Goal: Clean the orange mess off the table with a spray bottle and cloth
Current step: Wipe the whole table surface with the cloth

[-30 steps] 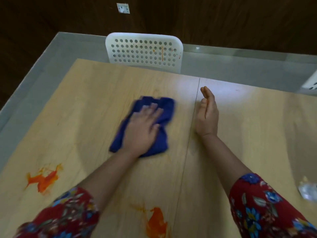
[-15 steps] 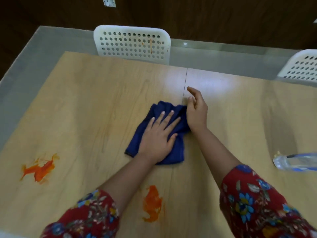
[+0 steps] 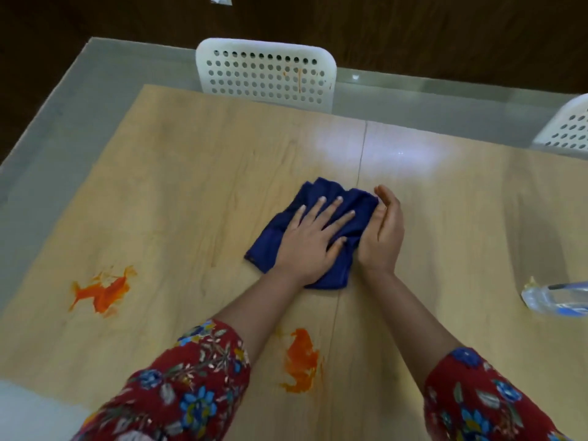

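Note:
A dark blue cloth (image 3: 321,198) lies bunched near the middle of the wooden table (image 3: 191,192). My left hand (image 3: 313,240) presses flat on it with fingers spread. My right hand (image 3: 383,232) stands on its edge against the cloth's right side, palm cupped toward it, fingers touching the fabric. One orange smear (image 3: 103,291) marks the table at the left. A second orange smear (image 3: 302,361) sits near the front, between my forearms. A clear spray bottle (image 3: 555,297) lies on its side at the right edge of the view.
A white perforated chair (image 3: 265,74) with an orange streak on its back stands at the table's far side. Another white chair (image 3: 569,128) shows at the far right. Grey floor surrounds the table, and a seam runs down the tabletop's middle.
My left hand slid the cloth to the right, up to the table's seam. My right hand closed in from apart and now rests cupped against the cloth's right side.

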